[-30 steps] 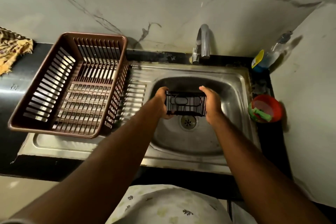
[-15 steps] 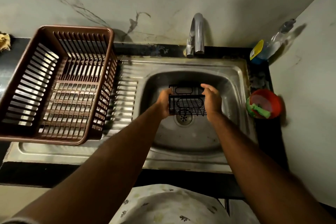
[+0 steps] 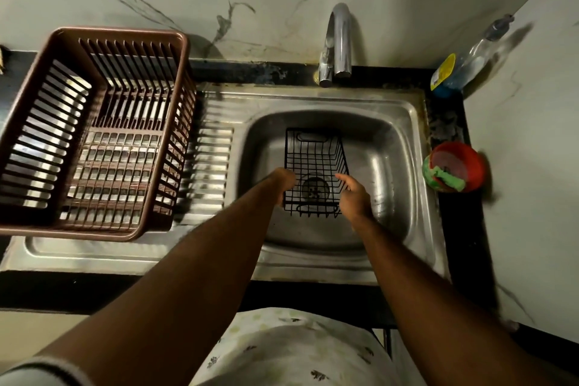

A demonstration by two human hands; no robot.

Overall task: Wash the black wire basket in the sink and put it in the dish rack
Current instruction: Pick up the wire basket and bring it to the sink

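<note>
black wire basket [image 3: 314,166] in steel sink [image 3: 398,141] over drain, left hand [image 3: 283,183] and right hand [image 3: 354,197] gripping its sides, brown dish rack [image 3: 94,135] on drainboard left, tap [image 3: 336,41] off

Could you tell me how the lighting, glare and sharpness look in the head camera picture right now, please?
Head view: dim and warm-toned; glare streaks the steel drainboard through the brown dish rack slats; the spray bottle throws a shadow on the wall; the red bowl is motion-smeared; wide-angle bending curves the counter edges; the black wire basket stays fairly sharp.
</note>
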